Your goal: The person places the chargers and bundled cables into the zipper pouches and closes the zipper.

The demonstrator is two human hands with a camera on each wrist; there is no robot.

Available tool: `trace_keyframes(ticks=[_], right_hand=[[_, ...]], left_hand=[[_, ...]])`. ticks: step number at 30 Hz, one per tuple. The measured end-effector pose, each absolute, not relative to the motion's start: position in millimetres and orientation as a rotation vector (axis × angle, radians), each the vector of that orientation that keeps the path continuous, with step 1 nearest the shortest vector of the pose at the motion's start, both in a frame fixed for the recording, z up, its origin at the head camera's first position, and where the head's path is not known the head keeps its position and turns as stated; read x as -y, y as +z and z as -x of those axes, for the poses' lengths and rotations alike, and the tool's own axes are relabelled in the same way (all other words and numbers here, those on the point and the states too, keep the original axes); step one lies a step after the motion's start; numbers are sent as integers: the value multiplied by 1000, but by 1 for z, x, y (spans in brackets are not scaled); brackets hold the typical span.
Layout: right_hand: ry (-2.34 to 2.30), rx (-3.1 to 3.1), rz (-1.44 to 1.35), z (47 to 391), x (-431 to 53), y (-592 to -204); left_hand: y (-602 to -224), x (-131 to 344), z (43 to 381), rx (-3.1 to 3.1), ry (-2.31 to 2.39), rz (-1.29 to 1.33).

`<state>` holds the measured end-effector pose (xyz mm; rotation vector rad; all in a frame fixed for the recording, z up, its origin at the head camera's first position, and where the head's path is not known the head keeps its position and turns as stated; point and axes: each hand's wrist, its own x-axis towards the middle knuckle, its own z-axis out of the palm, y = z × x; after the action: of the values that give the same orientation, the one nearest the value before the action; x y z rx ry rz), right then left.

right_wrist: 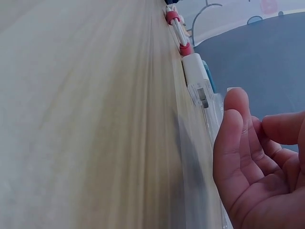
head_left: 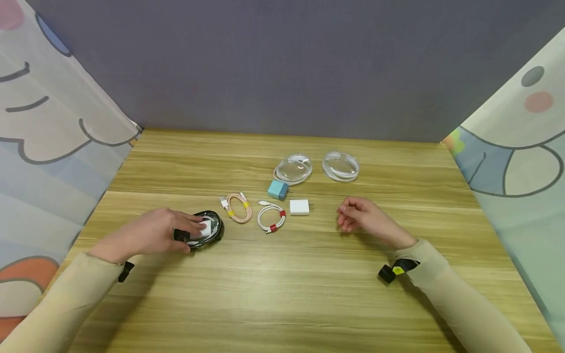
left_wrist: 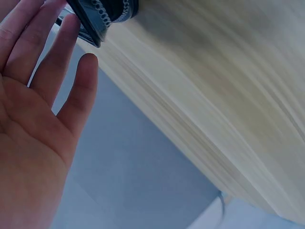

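My left hand (head_left: pixel 169 233) grips the left side of a black zip case (head_left: pixel 216 235), fingers across its top and thumb at its near edge. Inside the case show a white charger (head_left: pixel 205 228) and a coiled white cable, partly under the fingertips. The left wrist view catches the case's dark flap (left_wrist: pixel 88 21) and zip (left_wrist: pixel 102 12) by the fingers; the thumb is hidden there. Over the table at the right, my right hand (head_left: pixel 359 215) hangs with loosely curled fingers and holds nothing. Nearest to it lies a white charger (head_left: pixel 299 207), its prongs pointing right.
Between the hands lie a pink cable (head_left: pixel 248 214) with yellow ties, a white cable (head_left: pixel 260 220) with red ties and a blue charger (head_left: pixel 277 189). Two clear round plastic cases (head_left: pixel 293 170) (head_left: pixel 341 167) sit farther back. A grey panel (head_left: pixel 291 73) borders the table's far edge.
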<state>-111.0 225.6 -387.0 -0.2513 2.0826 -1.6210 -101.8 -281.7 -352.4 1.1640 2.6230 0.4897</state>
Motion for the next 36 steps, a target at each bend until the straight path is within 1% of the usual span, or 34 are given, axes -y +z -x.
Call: trace_keyframes(ticks=[5, 11, 17, 22, 29, 32, 36], right_hand=[[-1617, -2101, 245, 114, -226, -386], [-1639, -2100, 266, 121, -226, -386], [-1653, -2124, 317, 130, -223, -385], [-1596, -2254, 357, 139, -219, -384], [-1442, -2503, 454, 157, -212, -382], [-1397, -2594, 497, 165, -208, -381], [-1379, -2675, 543, 176, -200, -382]], left_hand=[[-354, 300, 110, -2710, 451, -1114], [-353, 316, 117, -2806, 404, -1155], [-351, 326, 117, -2857, 358, -1091], [-350, 320, 118, -2867, 388, -1053], [-343, 309, 120, -2886, 454, -848], [-340, 302, 123, -2894, 502, -855], [-339, 289, 131, -2886, 567, -958]])
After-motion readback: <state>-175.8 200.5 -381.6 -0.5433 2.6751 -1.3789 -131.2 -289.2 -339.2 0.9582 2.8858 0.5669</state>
